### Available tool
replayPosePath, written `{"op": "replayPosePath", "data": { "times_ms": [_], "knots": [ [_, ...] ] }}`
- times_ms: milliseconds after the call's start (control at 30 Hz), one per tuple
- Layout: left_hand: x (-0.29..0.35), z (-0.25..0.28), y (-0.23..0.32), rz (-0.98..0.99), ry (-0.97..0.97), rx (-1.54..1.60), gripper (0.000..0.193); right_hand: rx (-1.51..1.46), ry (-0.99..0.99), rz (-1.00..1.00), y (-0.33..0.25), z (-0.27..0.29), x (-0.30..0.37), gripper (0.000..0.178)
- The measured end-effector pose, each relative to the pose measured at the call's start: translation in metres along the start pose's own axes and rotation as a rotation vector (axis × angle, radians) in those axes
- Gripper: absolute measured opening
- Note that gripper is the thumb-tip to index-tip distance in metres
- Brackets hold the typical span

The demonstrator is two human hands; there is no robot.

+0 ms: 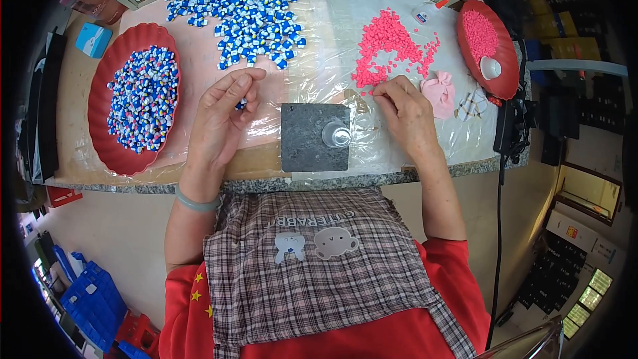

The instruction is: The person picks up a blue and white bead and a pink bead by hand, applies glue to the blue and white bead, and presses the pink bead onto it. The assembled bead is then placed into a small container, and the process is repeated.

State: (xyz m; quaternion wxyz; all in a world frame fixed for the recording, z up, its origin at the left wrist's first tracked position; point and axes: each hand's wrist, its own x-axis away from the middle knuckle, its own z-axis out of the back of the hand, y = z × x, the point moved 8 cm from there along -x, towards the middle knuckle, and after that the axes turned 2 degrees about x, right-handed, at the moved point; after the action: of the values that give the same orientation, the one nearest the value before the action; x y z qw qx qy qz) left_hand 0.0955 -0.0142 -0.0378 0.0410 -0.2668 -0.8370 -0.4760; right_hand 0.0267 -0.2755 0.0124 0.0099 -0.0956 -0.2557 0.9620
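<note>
My left hand [224,106] is closed around a small blue-and-white piece [241,103], partly hidden by the fingers. Just beyond it spreads a pile of similar blue-and-white pieces [256,16] with yellow spots. My right hand [409,113] reaches to the near edge of a scatter of small pink pieces [382,43], thumb and fingertips pinched together. Whatever lies between those fingertips is too small to make out. Between my hands, a dark square slab [302,153] lies at the table's front edge, and a small clear container [337,135] stands on it.
A red scalloped tray [98,110] at left holds blue, white and pink pieces. Another red tray [508,70] at right carries pink pieces and a white cup [490,68]. Nearby are a glue bottle [425,12], a pink bow [438,93], a plaid bow [471,105] and a blue box [93,40].
</note>
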Motion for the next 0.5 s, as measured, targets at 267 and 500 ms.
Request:
{"op": "replayPosePath", "data": {
  "times_ms": [267, 500],
  "knots": [
    [-0.003, 0.005, 0.004, 0.015, -0.031, 0.116, 0.028, -0.062, 0.004, 0.051, 0.008, 0.01, 0.001, 0.012],
    [-0.005, 0.001, 0.001, 0.128, -0.142, 0.566, 0.025, -0.043, 0.038, 0.085, -0.005, 0.0, 0.004, 0.01]
  ]
}}
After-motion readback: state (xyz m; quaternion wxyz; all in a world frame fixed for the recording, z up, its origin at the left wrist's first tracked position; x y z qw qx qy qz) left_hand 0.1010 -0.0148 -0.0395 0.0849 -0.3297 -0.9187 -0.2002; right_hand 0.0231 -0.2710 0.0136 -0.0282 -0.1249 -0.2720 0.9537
